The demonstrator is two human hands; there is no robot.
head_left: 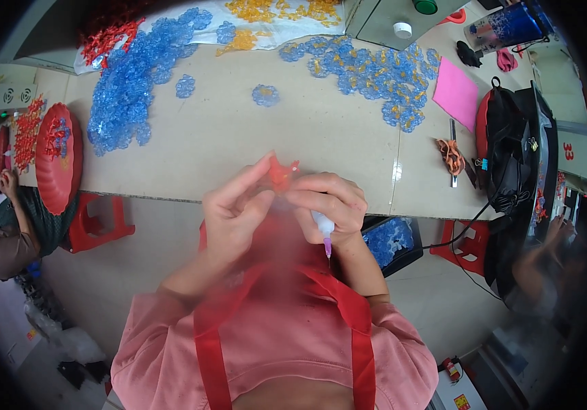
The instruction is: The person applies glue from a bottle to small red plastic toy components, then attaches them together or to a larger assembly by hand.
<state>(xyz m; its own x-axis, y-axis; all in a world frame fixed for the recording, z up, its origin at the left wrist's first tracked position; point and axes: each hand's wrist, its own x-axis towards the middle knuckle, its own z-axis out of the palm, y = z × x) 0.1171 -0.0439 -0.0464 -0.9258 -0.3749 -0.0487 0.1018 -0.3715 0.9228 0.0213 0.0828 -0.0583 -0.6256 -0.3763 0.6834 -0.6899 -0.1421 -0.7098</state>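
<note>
In front of my chest, just off the table's near edge, a small red plastic piece [281, 175] is pinched in the fingertips of my left hand [233, 217]. The thumb and forefinger of my right hand [334, 199] meet the same piece from the other side. Tucked in my right hand is a small white squeeze bottle [322, 221] with a purple needle tip pointing down toward me. A haze blurs the middle of the picture, so the red piece's exact shape is unclear. Beyond my hands, a single blue flower-shaped plastic piece [265, 95] lies on the table [232, 137].
Blue pieces [126, 89] are heaped at left; blue pieces with yellow centres [382, 75] spread at right. Yellow pieces [249, 10] lie on white sheeting. A red basin [59, 160], pink sheet [455, 94] and black bag [512, 150] flank them. A co-worker [13, 225] sits left.
</note>
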